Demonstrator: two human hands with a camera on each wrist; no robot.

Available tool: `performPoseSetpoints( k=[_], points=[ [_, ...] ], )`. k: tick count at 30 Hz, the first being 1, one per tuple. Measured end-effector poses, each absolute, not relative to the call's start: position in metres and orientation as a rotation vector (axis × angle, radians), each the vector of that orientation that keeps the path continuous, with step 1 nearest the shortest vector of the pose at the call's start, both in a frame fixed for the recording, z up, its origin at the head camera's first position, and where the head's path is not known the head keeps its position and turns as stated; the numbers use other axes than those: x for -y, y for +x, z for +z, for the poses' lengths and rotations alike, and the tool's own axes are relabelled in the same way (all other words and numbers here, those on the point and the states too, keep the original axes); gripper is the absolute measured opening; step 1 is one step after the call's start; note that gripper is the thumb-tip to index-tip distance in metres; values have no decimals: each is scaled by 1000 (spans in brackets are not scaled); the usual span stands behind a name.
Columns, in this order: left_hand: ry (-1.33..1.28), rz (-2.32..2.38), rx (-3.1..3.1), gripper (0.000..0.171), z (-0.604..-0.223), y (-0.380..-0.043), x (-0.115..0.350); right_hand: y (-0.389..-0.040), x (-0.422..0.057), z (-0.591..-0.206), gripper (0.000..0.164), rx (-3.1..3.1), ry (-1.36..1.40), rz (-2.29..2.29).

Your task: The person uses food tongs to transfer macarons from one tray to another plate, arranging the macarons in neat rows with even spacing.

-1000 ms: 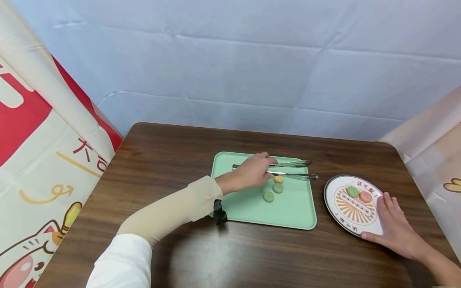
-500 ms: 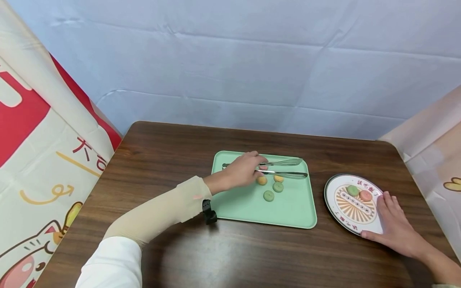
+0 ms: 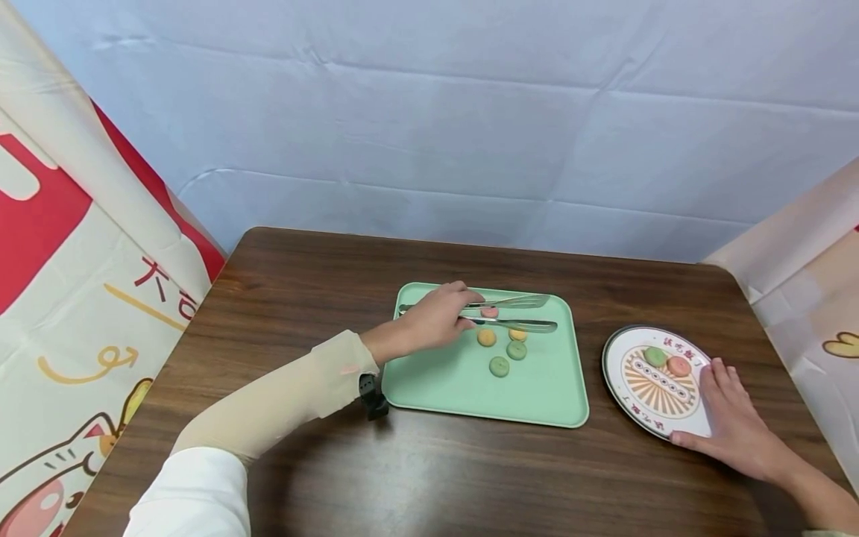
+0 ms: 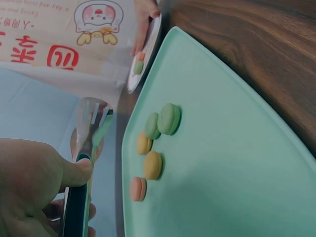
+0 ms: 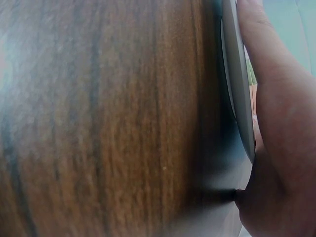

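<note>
My left hand point(image 3: 438, 317) grips a pair of metal tongs point(image 3: 530, 326) above the green tray point(image 3: 443, 388). The tongs' slotted ends point right and stand apart, with no macaron between them. Beneath and near them on the tray lie a pink macaron point(image 3: 490, 312), two yellow macarons point(image 4: 153, 165) and two green macarons point(image 4: 169, 118). At the right, my right hand point(image 3: 734, 425) rests against the rim of a white printed plate point(image 3: 647, 403), fingers fairly straight and thumb along the near edge. On that plate sit a green macaron point(image 3: 655, 356) and a pink macaron point(image 3: 678, 365), side by side.
Both tray and plate stand on a dark wooden table point(image 3: 322, 276), with a strip of wood between them. A pale cloth point(image 3: 429, 134) hangs behind the table. Printed cloths point(image 3: 80, 358) hang at the left and right sides.
My left hand has moved left with the tongs, whose ends are now within the tray's outline. The pink and one yellow macaron have come into sight. The right hand stays at the plate.
</note>
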State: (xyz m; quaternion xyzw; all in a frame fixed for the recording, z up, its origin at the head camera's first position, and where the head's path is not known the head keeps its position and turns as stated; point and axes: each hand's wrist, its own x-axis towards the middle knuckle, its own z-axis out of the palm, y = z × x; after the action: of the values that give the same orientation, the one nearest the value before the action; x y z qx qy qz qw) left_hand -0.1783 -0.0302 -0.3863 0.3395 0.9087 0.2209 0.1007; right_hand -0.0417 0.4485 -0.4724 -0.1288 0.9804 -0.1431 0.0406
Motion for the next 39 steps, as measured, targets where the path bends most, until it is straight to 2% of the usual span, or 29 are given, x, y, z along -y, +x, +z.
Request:
performPoseSetpoints(
  k=[39],
  points=[
    [990,750,-2677,42,-408,-171,97,-41,-448,-473,128,-2992,-370,-437]
  ],
)
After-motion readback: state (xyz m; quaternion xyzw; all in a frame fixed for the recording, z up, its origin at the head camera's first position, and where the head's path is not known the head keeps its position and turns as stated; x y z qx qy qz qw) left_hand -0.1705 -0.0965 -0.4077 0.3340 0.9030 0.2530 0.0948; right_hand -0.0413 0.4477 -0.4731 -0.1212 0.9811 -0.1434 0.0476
